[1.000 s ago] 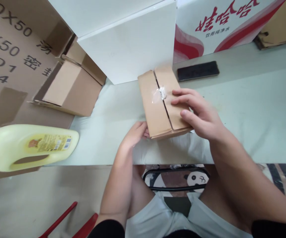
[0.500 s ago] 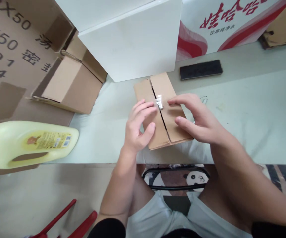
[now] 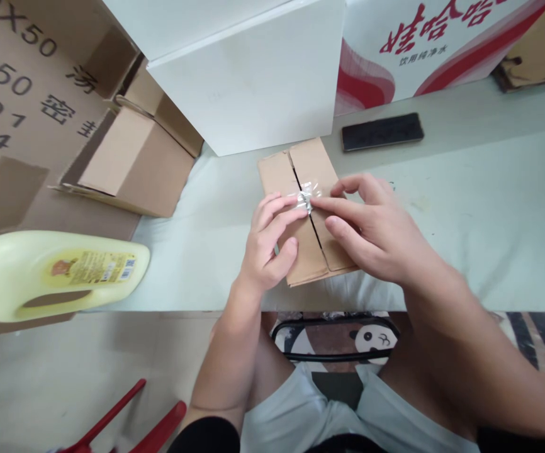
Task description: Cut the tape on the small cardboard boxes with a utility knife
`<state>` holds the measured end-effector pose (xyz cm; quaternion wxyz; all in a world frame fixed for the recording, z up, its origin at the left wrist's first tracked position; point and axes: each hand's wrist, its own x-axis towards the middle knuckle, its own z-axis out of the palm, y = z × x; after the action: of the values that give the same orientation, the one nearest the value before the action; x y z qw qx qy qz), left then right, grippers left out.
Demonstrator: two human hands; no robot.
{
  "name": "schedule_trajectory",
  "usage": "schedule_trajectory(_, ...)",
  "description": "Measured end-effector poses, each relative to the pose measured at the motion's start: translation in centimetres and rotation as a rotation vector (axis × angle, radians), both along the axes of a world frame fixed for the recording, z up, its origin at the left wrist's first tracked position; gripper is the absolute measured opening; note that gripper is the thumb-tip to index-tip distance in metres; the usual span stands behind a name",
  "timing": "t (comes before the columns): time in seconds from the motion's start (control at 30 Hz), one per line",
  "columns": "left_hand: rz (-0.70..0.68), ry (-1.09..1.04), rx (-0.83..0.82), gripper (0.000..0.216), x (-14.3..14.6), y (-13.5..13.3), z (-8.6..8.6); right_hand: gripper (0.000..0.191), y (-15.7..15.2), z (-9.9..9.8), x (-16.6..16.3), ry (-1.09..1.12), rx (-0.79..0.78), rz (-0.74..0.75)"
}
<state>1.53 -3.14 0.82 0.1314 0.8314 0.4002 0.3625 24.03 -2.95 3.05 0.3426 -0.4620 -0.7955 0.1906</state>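
Observation:
A small brown cardboard box lies in front of me with its two top flaps folded together, a narrow dark gap running between them. Clear shiny tape stretches across that gap near the middle. My left hand rests on the left flap, fingers extended and their tips at the tape's left end. From the right, my right hand reaches over the other flap. Its index fingertip touches the tape by the gap, and its thumb is apart from that finger. Neither hand grips anything.
A black phone lies behind the box to the right. White panels and a red-and-white carton stand at the back. On the left are an open cardboard box and a pale yellow bottle. The pale green tabletop extends rightward.
My right hand has moved left, bringing its index finger onto the tape. The tape looks flatter and more spread out. My left fingers have shifted slightly right, and the box has turned a little.

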Motion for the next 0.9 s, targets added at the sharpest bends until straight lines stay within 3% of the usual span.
schedule_trajectory(0.13,-0.013,-0.024,0.0,0.036,0.0,0.1,0.1,0.045,-0.1,0.2,0.0,0.019,-0.036,-0.015)
schedule_trajectory(0.37,-0.07,0.011,-0.028,0.041,0.1,0.1,0.0,0.029,0.3,0.7,0.3,0.067,0.063,0.052)
schedule_trajectory(0.6,-0.111,-0.03,-0.028,0.037,0.5,0.0,0.1,0.014,0.3,0.5,0.1,0.118,0.058,0.007)
schedule_trajectory(0.9,-0.115,-0.054,-0.02,0.034,0.4,0.0,0.0,0.025,0.8,-0.4,0.4,0.123,0.074,-0.071)
